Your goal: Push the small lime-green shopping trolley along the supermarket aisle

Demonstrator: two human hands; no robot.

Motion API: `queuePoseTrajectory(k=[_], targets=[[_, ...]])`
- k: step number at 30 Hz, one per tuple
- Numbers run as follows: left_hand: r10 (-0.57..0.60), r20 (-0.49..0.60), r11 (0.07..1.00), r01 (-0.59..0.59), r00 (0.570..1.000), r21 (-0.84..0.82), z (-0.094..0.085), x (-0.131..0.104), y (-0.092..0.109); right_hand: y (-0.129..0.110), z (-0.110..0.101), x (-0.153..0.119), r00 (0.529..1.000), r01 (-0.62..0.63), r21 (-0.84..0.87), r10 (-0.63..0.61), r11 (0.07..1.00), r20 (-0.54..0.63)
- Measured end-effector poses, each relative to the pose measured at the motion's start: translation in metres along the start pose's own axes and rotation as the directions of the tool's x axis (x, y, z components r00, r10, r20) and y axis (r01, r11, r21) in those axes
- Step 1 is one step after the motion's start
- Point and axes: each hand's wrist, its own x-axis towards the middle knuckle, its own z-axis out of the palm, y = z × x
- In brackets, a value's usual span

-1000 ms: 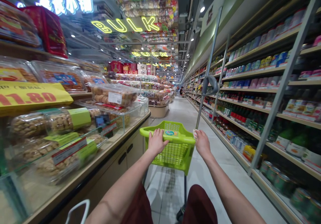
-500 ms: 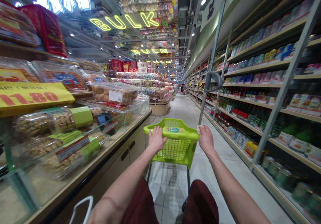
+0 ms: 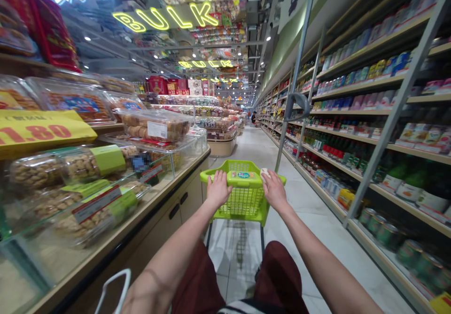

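Observation:
A bright green shopping cart (image 3: 243, 203) stands upright in the aisle in front of me. My left hand (image 3: 218, 191) is wrapped over the left part of its handle. On the right part of the handle rests my right hand (image 3: 274, 189), its fingers closed around a small crumpled white tissue (image 3: 265, 173). Between the two hands a round label (image 3: 243, 175) shows on the handle. The cart's basket is partly hidden behind its handle and rear grille.
Along the left runs a glass-edged counter (image 3: 165, 182) with packed snacks and a yellow price sign (image 3: 42, 128). A tall shelf (image 3: 369, 138) of cans and bottles lines the right, with a ladder (image 3: 294, 88) against it. A person (image 3: 253, 118) is far down the aisle.
My right hand has moved left, from beside the cart's right edge onto the handle, with the tissue still in it. The left hand keeps its hold. The view has shifted slightly.

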Motion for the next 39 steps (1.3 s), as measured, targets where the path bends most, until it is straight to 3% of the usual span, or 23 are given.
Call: queuePoseTrajectory(k=[3,6,10,13,18,25,27,33,39], targets=[[0.007,-0.012,1.000,-0.007,1.000,0.002,0.002,0.000,0.004,0.009,0.003,-0.002,0.995,-0.066,0.022,0.067,0.998,-0.078],[0.009,-0.011,1.000,-0.009,1.000,0.018,0.006,0.000,0.008,-0.007,0.014,0.000,0.992,-0.064,0.052,0.069,0.997,-0.102],[0.035,-0.014,0.999,-0.034,0.999,0.041,0.009,-0.002,0.006,-0.030,0.020,0.004,0.999,0.007,0.066,-0.004,0.998,-0.042],[0.081,-0.024,0.995,-0.079,0.996,0.066,0.010,-0.007,0.001,-0.020,0.013,0.004,1.000,-0.017,0.049,0.017,0.999,-0.005],[0.110,-0.036,0.990,-0.106,0.993,0.094,0.010,-0.014,0.001,0.005,0.003,0.004,0.984,-0.171,0.047,0.173,0.984,-0.047],[0.111,-0.038,0.987,-0.106,0.993,0.118,0.011,-0.016,0.000,-0.029,0.013,0.013,0.998,0.003,0.120,-0.010,0.993,0.056],[0.120,-0.043,0.986,-0.114,0.992,0.120,0.011,-0.016,-0.004,-0.022,0.008,0.014,0.997,-0.015,0.096,0.008,0.995,0.071],[0.114,-0.077,0.989,-0.105,0.991,0.109,0.013,-0.018,-0.004,0.015,-0.006,0.017,0.971,-0.233,-0.004,0.233,0.973,0.053],[0.096,-0.089,0.991,-0.088,0.991,0.097,0.019,-0.017,0.000,-0.022,0.009,0.011,0.998,-0.042,0.085,0.039,0.995,0.039]])
